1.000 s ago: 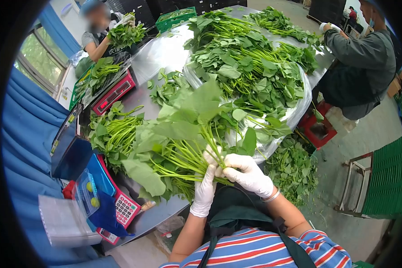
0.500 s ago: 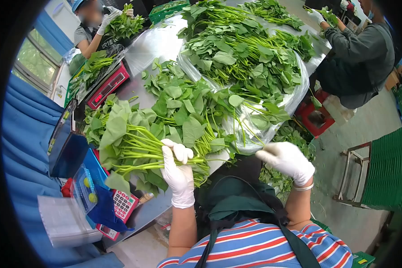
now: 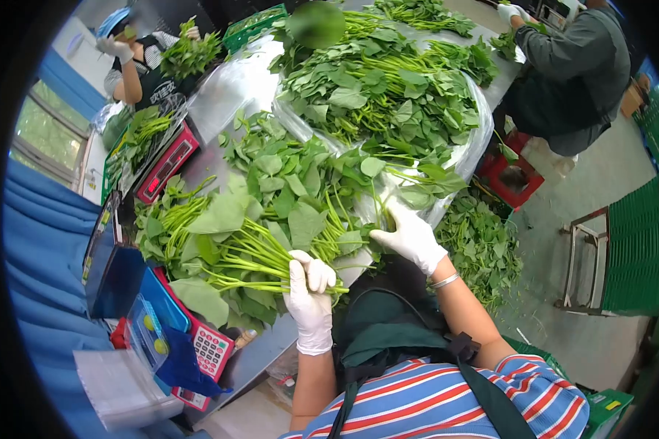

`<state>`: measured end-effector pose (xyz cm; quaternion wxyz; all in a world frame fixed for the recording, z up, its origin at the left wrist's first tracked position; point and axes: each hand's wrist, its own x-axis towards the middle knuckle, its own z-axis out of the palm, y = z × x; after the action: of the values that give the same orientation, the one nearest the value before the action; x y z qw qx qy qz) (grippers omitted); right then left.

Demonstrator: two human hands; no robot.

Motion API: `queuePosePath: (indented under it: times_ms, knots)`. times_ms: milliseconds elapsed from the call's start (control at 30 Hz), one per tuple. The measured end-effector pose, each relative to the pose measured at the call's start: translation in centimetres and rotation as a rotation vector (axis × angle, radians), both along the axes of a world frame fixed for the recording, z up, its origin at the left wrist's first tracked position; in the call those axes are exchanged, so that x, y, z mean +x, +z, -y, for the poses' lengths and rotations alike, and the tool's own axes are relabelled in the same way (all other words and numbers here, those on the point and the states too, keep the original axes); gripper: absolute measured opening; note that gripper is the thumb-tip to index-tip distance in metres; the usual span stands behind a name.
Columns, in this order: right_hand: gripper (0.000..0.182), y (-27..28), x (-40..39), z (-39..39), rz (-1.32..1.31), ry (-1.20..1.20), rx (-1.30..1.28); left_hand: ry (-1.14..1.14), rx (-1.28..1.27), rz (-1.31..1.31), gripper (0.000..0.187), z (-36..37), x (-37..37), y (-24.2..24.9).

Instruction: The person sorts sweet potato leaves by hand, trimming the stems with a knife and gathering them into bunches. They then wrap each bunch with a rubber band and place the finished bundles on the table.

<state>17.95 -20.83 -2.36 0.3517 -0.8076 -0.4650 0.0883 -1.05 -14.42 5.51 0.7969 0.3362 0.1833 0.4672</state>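
Note:
My left hand [image 3: 312, 307], in a white glove, is closed round the stems of a bunch of sweet potato greens [image 3: 252, 252]. Its broad leaves point left, and the cut stem ends stick out on the right of the fist. My right hand [image 3: 411, 238], gloved too, has thumb and fingers apart at the near edge of the loose greens [image 3: 293, 168]. Its fingertips reach to a few stems beside the clear plastic sheet [image 3: 465, 172]. A larger heap of greens [image 3: 381, 88] lies on that sheet farther back.
Left of the greens stand a red scale [image 3: 170, 162] and a pink calculator-like keypad [image 3: 211, 351]. Two co-workers handle greens, one person [image 3: 154, 73] at the far left, another [image 3: 571, 73] at the far right. A red crate [image 3: 516, 179] and stacked green crates [image 3: 637, 249] stand at right.
My right hand has moved left and forward to the loose greens, its fingers spreading. The left hand keeps its bunch, slightly lower and farther right in view. The left co-worker has raised a hand toward the head.

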Motion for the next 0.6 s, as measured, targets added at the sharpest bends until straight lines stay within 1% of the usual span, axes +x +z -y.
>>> queuePosePath:
  times_ms: [33, 67, 133, 167, 200, 267, 333, 367, 400, 433, 467, 500, 533, 600]
  knots:
    - [0.047, 0.5, 0.6, 0.2, -0.224, 0.047, -0.026, -0.034, 0.018, 0.021, 0.019, -0.1, 0.2, -0.2]
    - [0.047, 1.0, 1.2, 0.5, -0.216, 0.031, -0.021, -0.068, 0.033, 0.044, 0.019, -0.1, 0.4, -0.4]
    - [0.035, 2.0, 1.9, 1.4, -0.608, 0.054, 0.115, -0.071, 0.035, 0.040, 0.019, 0.0, 0.5, -0.5]
    - [0.025, 1.9, 2.2, 1.8, -0.682, 0.004, 0.235, -0.062, 0.043, 0.035, 0.019, 0.0, 0.9, -0.2]
    - [0.025, 2.2, 2.4, 2.2, -0.673, -0.018, 0.245, -0.013, 0.029, -0.026, 0.019, 0.3, 1.2, 0.3]
    - [0.023, 3.6, 3.4, 3.1, -0.558, -0.126, 0.331, -0.083, 0.038, -0.019, 0.021, 0.1, 1.3, 0.3]
    - [0.020, 3.8, 3.4, 3.7, -0.515, -0.121, 0.398, -0.119, 0.026, 0.000, 0.023, 0.2, 1.1, 0.2]
    - [0.021, 3.5, 3.1, 3.7, -0.721, -0.126, 0.475, -0.108, 0.035, -0.012, 0.024, 0.0, 1.1, -0.4]
    - [0.022, 2.9, 3.2, 3.6, -0.659, -0.158, 0.426, -0.065, 0.032, -0.039, 0.026, -0.3, 1.0, -1.0]
    - [0.028, 1.1, 3.4, 3.0, -0.392, -0.168, 0.463, -0.034, 0.019, -0.001, 0.024, 0.0, 1.5, -0.7]
    - [0.028, 1.8, 2.7, 2.8, -0.805, -0.111, 0.534, 0.017, -0.084, -0.213, 0.034, 1.4, 1.9, 2.4]
    - [0.028, 2.4, 2.6, 2.9, -1.041, -0.042, 0.570, 0.028, -0.064, -0.260, 0.038, 1.4, 2.1, 2.6]
    - [0.027, 2.6, 2.9, 3.2, -1.184, 0.004, 0.599, 0.018, -0.042, -0.263, 0.038, 1.5, 2.3, 2.9]
    - [0.028, 2.9, 3.7, 3.7, -1.384, 0.039, 0.825, 0.025, -0.047, -0.285, 0.038, 1.8, 2.5, 3.4]
